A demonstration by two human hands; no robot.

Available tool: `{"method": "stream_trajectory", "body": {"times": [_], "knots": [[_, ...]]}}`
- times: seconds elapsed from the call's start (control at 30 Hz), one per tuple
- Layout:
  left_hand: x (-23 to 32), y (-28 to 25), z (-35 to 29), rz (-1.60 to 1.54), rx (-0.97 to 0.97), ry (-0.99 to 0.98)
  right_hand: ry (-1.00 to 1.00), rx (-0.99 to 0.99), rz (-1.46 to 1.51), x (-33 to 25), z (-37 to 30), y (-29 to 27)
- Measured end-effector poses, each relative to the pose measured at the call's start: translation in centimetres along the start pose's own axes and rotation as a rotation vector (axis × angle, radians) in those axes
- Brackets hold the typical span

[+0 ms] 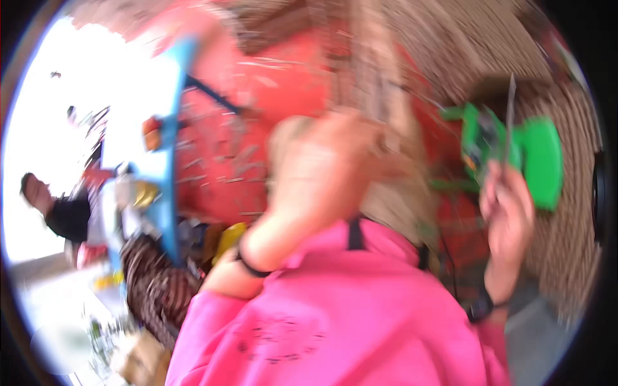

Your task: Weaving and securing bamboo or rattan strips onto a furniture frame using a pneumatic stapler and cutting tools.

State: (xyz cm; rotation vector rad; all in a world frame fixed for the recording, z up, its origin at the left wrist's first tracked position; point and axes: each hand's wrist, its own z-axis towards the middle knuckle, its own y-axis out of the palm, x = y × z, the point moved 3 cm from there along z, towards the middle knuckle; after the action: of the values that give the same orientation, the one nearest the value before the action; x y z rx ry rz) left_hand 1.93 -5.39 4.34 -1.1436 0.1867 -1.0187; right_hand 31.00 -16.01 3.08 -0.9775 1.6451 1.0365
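My left hand [328, 161] is in the middle, its back toward me, above brown lengthwise strips [370, 77] that look like wood or cane. Its fingers are smeared by motion, and I cannot see what they hold, if anything. On the right, my right hand [508, 212] is closed around the lower end of a long, thin grey blade-like strip [510, 119]. The strip stands nearly upright and narrows to a point at its top. Just behind that hand is a bright green plastic piece [542, 164], perhaps a small chair or stool.
A red surface [283, 90] littered with thin slivers lies ahead. To the left runs a blue table edge [168, 206] with an orange item [152, 133] on it. Another person [67, 215] in a dark top is beyond. Ridged brown material [444, 45] covers the far right.
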Motion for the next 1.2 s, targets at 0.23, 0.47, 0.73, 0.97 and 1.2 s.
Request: {"method": "stream_trajectory", "body": {"times": [0.23, 0.47, 0.73, 0.97, 1.2], "knots": [[0.5, 2.3, 1.0, -0.145, 0.254, -0.139, -0.071, -0.183, -0.019, 5.5, 4.8, 4.5], [0.9, 1.5, 1.0, -0.312, 0.183, -0.26, -0.107, -0.254, 0.108, 7.5, 6.1, 6.5], [0.7, 0.8, 0.4, -0.303, 0.197, -0.291, -0.082, -0.2, 0.161, 8.4, 4.0, 7.4], [0.7, 1.2, 0.5, -0.268, 0.232, -0.262, -0.067, -0.182, 0.204, 9.3, 4.9, 7.4], [0.7, 1.3, 0.3, -0.263, 0.243, -0.263, -0.085, -0.326, 0.224, 9.5, 5.6, 7.5]]}}
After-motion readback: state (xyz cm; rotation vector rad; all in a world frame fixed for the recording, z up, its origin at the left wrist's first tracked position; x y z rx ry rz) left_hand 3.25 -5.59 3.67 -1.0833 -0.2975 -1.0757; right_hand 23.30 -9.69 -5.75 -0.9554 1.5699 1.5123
